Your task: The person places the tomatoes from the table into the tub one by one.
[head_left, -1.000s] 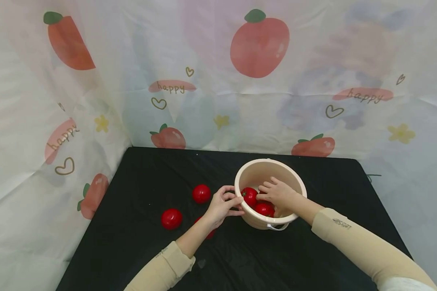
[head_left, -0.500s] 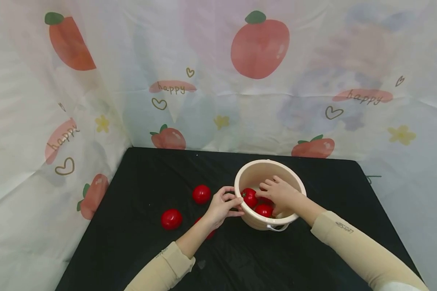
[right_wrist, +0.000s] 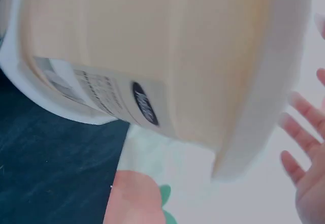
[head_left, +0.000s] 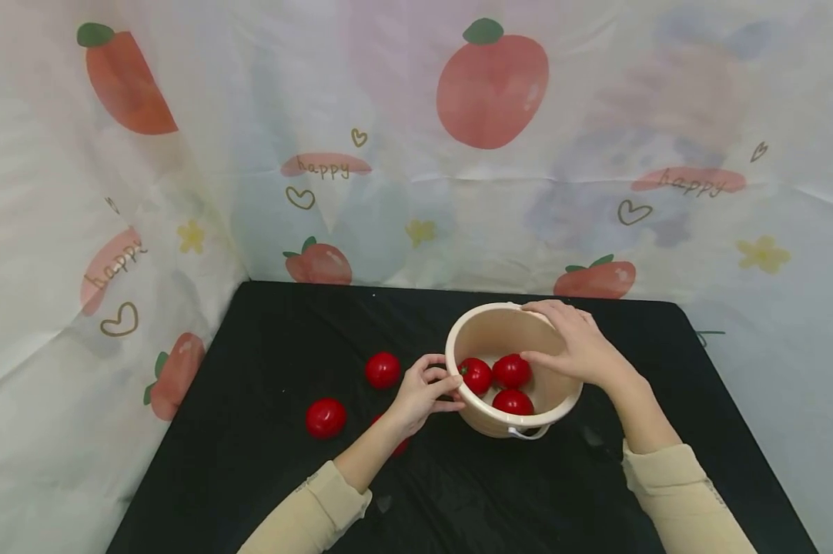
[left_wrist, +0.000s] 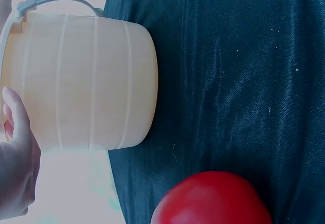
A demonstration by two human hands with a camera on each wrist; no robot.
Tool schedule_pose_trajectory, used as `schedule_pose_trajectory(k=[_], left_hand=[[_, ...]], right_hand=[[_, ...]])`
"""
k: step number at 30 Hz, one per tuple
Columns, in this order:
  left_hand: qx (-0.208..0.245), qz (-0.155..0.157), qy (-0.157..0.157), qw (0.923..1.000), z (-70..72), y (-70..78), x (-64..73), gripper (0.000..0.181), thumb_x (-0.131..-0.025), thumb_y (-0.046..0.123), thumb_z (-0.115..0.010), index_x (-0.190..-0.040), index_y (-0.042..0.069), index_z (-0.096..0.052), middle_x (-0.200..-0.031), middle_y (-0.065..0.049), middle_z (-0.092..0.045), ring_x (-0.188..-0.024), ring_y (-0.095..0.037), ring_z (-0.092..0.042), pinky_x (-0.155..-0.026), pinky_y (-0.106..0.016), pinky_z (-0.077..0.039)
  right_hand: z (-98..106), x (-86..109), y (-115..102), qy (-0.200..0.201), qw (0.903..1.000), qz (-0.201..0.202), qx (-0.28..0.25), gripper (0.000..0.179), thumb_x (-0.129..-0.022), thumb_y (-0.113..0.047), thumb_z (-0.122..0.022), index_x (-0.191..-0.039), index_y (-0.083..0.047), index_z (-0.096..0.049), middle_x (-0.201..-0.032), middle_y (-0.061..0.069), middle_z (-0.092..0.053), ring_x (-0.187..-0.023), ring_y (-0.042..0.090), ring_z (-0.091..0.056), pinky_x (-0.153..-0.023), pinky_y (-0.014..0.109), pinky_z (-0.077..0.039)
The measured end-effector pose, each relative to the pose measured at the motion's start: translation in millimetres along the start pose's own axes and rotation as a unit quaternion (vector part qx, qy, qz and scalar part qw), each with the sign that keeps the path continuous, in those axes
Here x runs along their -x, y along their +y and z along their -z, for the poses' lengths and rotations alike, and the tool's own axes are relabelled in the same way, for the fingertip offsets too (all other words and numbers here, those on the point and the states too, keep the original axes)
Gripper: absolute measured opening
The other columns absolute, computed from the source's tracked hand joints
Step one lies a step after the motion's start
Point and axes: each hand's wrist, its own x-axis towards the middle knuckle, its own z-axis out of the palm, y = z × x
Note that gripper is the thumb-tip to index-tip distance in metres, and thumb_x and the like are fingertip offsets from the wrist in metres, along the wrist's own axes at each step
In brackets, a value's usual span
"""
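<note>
A cream bucket (head_left: 486, 419) stands upright on the black-covered table, with three shiny red tomatoes (head_left: 512, 371) inside; one shows a green stem top. My left hand (head_left: 422, 396) holds the bucket's left rim with bent fingers, and the left wrist view shows a finger (left_wrist: 18, 112) lying along the wall. Over the right rim hovers my right hand (head_left: 583, 346), fingers spread and relaxed, holding nothing. To the left lie two tomatoes, a far one (head_left: 383, 371) and a nearer one (head_left: 326, 418). Another tomato (head_left: 401, 447) is mostly hidden under my left forearm.
The bucket's pale handle (head_left: 530, 435) hangs down at its front. A printed label (right_wrist: 122, 94) is on the wall in the right wrist view. A fruit-patterned curtain (head_left: 416, 208) rises behind the black table (head_left: 527, 508) and along its sides.
My right hand has come up out of the bucket to its right rim, letting go of a tomato that now lies with the other two. The left hand has stayed at the rim.
</note>
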Motion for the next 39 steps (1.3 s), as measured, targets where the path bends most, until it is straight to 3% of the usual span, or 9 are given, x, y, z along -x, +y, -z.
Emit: schedule_pose_trajectory(k=[3, 6, 11, 13, 18, 22, 27, 36, 39], left_hand=[[-0.002, -0.003, -0.001, 1.0000, -3.4, 7.9, 5.9, 0.041, -0.085, -0.002, -0.059, -0.122, -0.002, -0.040, -0.080, -0.002, -0.061, -0.066, -0.013, -0.061, -0.068, -0.040, -0.055], [-0.007, -0.004, 0.000, 1.0000, -7.1, 15.3, 11.9, 0.040, -0.086, -0.002, -0.059, -0.121, -0.003, -0.040, -0.080, -0.002, -0.061, -0.066, -0.013, -0.061, -0.069, -0.039, -0.055], [-0.004, 0.000, 0.001, 1.0000, -7.5, 16.5, 14.0, 0.041, -0.085, -0.002, -0.059, -0.122, -0.002, -0.040, -0.080, -0.002, -0.061, -0.066, -0.013, -0.061, -0.069, -0.039, -0.055], [-0.001, 0.000, 0.002, 1.0000, -7.5, 16.6, 14.6, 0.041, -0.085, -0.002, -0.059, -0.122, -0.002, -0.040, -0.080, -0.002, -0.061, -0.066, -0.013, -0.061, -0.069, -0.039, -0.055], [-0.003, 0.001, 0.006, 1.0000, -8.2, 17.2, 15.3, 0.041, -0.085, -0.001, -0.060, -0.121, -0.001, -0.041, -0.080, -0.002, -0.061, -0.066, -0.013, -0.061, -0.069, -0.039, -0.055], [-0.008, 0.003, 0.005, 1.0000, -6.0, 12.3, 10.7, 0.041, -0.085, -0.002, -0.060, -0.122, -0.002, -0.040, -0.079, -0.001, -0.061, -0.066, -0.013, -0.061, -0.069, -0.039, -0.055], [-0.003, 0.007, 0.009, 0.9999, -1.7, 1.4, 2.1, 0.043, -0.085, -0.001, -0.061, -0.123, 0.000, -0.041, -0.080, -0.001, -0.062, -0.066, -0.013, -0.062, -0.068, -0.040, -0.055], [-0.011, 0.001, 0.025, 0.9996, -3.3, -1.7, 1.7, 0.043, -0.084, 0.004, -0.063, -0.121, 0.002, -0.042, -0.082, -0.003, -0.063, -0.066, -0.013, -0.062, -0.069, -0.039, -0.055], [-0.035, -0.017, 0.036, 0.9986, -3.7, -2.7, 3.1, 0.042, -0.084, 0.005, -0.064, -0.120, 0.001, -0.043, -0.084, -0.006, -0.062, -0.066, -0.015, -0.064, -0.069, -0.041, -0.055]], right_hand=[[9, 11.5, 2, 0.041, 0.9938, -0.050, -0.091, 0.070, -0.077, -0.024, -0.073, -0.135, -0.009, -0.037, -0.127, 0.017, -0.044, -0.114, 0.035, -0.042, -0.093, 0.060, -0.032], [15, 25.0, 6, 0.070, 0.9767, -0.118, -0.165, 0.071, -0.083, -0.020, -0.068, -0.140, -0.008, -0.028, -0.128, 0.021, -0.041, -0.113, 0.037, -0.044, -0.093, 0.052, -0.040], [16, 46.7, 15, 0.077, 0.9366, -0.207, -0.272, 0.065, -0.091, -0.027, -0.056, -0.142, -0.004, -0.022, -0.127, 0.022, -0.039, -0.097, 0.001, -0.056, -0.076, 0.025, -0.054], [13, 53.5, 18, 0.075, 0.9176, -0.225, -0.319, 0.065, -0.093, -0.028, -0.053, -0.142, 0.000, -0.020, -0.126, 0.022, -0.039, -0.090, -0.008, -0.055, -0.073, 0.025, -0.055], [5, 65.3, 24, 0.056, 0.8656, -0.287, -0.406, 0.069, -0.092, -0.030, -0.053, -0.140, 0.006, -0.019, -0.107, -0.001, -0.054, -0.082, 0.001, -0.063, -0.069, 0.030, -0.056], [-1, 70.2, 25, 0.033, 0.8392, -0.323, -0.437, 0.069, -0.091, -0.031, -0.055, -0.138, 0.010, -0.024, -0.090, -0.015, -0.060, -0.077, 0.007, -0.066, -0.067, 0.032, -0.056], [-5, 70.9, 21, 0.019, 0.8314, -0.344, -0.436, 0.067, -0.090, -0.030, -0.057, -0.134, 0.013, -0.030, -0.086, -0.009, -0.063, -0.073, 0.012, -0.067, -0.067, 0.033, -0.056], [-9, 67.2, 16, 0.030, 0.8357, -0.353, -0.420, 0.063, -0.090, -0.024, -0.059, -0.133, 0.014, -0.032, -0.092, -0.004, -0.062, -0.070, 0.010, -0.066, -0.065, 0.032, -0.056], [-10, 67.3, 16, 0.032, 0.8339, -0.351, -0.425, 0.063, -0.090, -0.023, -0.059, -0.133, 0.014, -0.032, -0.091, -0.005, -0.062, -0.070, 0.010, -0.066, -0.065, 0.032, -0.056]])
